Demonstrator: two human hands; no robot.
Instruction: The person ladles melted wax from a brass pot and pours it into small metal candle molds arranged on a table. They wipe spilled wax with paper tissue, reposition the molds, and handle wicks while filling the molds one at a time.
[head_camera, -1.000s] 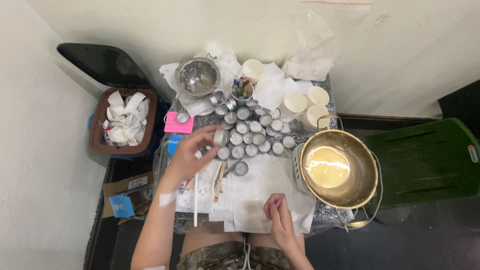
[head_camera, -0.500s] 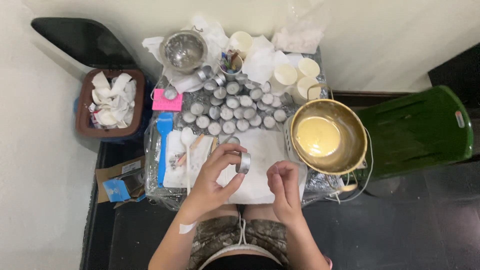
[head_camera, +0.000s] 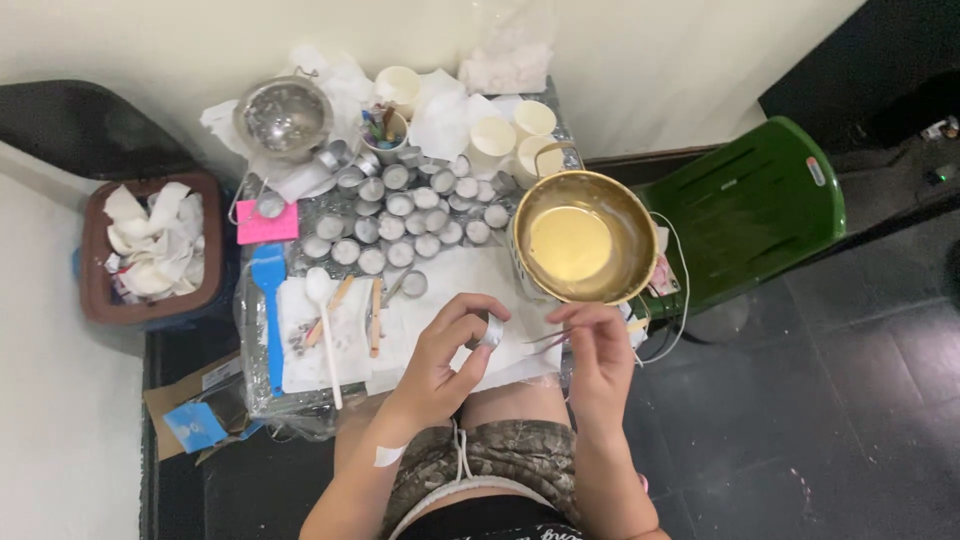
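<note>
Bowl (head_camera: 585, 237) holds yellow liquid; left hand (head_camera: 447, 352) grips tin cup (head_camera: 490, 331).

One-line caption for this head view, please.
Left hand holds a small metal cup; right hand brings tweezers beside it.

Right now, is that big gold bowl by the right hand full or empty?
Partly full. The gold bowl holds a smooth pale yellow pool covering its bottom, with bare shiny wall above it up to the rim.
</note>
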